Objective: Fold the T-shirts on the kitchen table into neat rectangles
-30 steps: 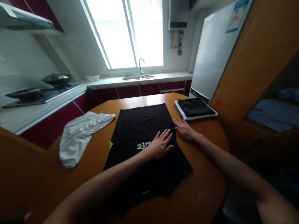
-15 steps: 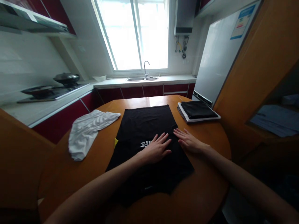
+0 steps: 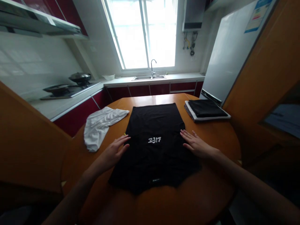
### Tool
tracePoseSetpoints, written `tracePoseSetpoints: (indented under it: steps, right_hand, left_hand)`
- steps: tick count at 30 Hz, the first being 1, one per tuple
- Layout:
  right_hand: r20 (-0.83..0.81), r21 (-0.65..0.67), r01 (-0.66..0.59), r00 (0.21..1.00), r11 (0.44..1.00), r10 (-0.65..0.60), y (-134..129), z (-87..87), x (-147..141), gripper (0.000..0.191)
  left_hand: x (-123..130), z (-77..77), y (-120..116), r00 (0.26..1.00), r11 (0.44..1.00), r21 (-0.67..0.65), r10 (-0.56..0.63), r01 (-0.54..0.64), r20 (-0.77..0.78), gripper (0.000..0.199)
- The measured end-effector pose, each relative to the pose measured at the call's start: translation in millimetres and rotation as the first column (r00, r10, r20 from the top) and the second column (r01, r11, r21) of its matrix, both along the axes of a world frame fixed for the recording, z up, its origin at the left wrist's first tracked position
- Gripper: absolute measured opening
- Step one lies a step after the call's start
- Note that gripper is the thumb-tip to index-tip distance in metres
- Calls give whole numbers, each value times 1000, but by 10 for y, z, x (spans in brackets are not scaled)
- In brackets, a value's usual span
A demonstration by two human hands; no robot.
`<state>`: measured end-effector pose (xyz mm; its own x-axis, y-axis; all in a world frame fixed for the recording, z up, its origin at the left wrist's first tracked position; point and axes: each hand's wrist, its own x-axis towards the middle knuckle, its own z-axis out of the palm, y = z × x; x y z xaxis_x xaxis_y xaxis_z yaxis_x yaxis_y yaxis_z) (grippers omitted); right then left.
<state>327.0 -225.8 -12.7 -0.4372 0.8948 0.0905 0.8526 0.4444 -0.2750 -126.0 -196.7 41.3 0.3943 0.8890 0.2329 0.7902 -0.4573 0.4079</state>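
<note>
A black T-shirt (image 3: 154, 122) with white lettering across its middle lies spread flat on the wooden table (image 3: 211, 137). Its hem points to the far side and the neck end is near me. My left hand (image 3: 117, 150) rests at the shirt's left edge, fingers stretched out over the cloth. On the opposite edge, my right hand (image 3: 197, 144) lies with its fingers extended onto the fabric. Neither hand grips anything. A small yellow bit shows by the left fingertips, mostly covered.
A crumpled white garment (image 3: 98, 128) lies at the table's left. On the right is a stack of folded clothes (image 3: 206, 109) with a black one on top. Beyond stand a counter with a sink (image 3: 150, 77), a stove with pans (image 3: 79, 77), and a fridge (image 3: 227, 53).
My left hand has moved from the shirt's middle to its left edge, uncovering the lettering. My right hand stays at the right edge. The view has shifted slightly left.
</note>
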Motion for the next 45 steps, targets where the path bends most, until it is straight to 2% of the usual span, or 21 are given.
tracePoseSetpoints:
  steps: [4, 8, 10, 13, 16, 18, 22, 27, 30, 33, 35, 41, 45]
  right_hand:
    - [-49, 128, 66, 997, 990, -61, 27, 80, -182, 61]
    - [-67, 151, 65, 996, 986, -56, -5, 30, -502, 64]
    - [-47, 138, 106, 994, 985, -100, -27, -63, -632, 71]
    - [-6, 116, 167, 986, 979, -167, -40, -216, -718, 80]
    - [12, 99, 181, 983, 979, -183, -37, -281, -711, 80]
    - [12, 113, 188, 982, 976, -190, -41, -260, -700, 79]
    - [1, 156, 169, 985, 973, -171, -70, -189, -720, 79]
    - [31, 111, 144, 988, 983, -148, -123, -223, -766, 80]
    - [23, 113, 151, 988, 982, -154, -120, -223, -755, 81]
    - [-15, 144, 185, 983, 972, -185, -78, -185, -712, 80]
    - [-26, 152, 228, 974, 962, -227, -40, -170, -677, 79]
    - [14, 70, 283, 958, 956, -285, 23, -227, -627, 84]
    - [-32, 99, 329, 944, 939, -327, 90, -210, -578, 83]
  left_hand:
    - [-144, -2, -59, 997, 998, 3, 58, -58, 43, 64]
    - [56, -12, -14, 1000, 1000, 13, -2, 2, 17, 55]
    - [199, -81, 43, 999, 999, 35, -36, 37, -22, 54]
    - [339, -280, 126, 986, 996, 74, -44, 56, -158, 59]
    - [354, -473, 164, 954, 997, 46, -47, 63, -295, 66]
    - [333, -522, 159, 945, 997, 41, -51, 68, -324, 67]
    - [325, -478, 112, 950, 992, 91, -53, 85, -308, 68]
    - [345, -506, 72, 941, 996, 35, -64, 80, -333, 71]
    - [328, -517, 90, 951, 995, 68, -56, 80, -306, 71]
    - [293, -514, 132, 962, 993, 113, 9, 22, -274, 70]
    - [269, -540, 163, 958, 995, 100, 43, -15, -285, 72]
    - [220, -640, 214, 947, 998, 46, 46, -33, -319, 75]
    - [203, -616, 224, 954, 998, 55, 44, -29, -296, 73]
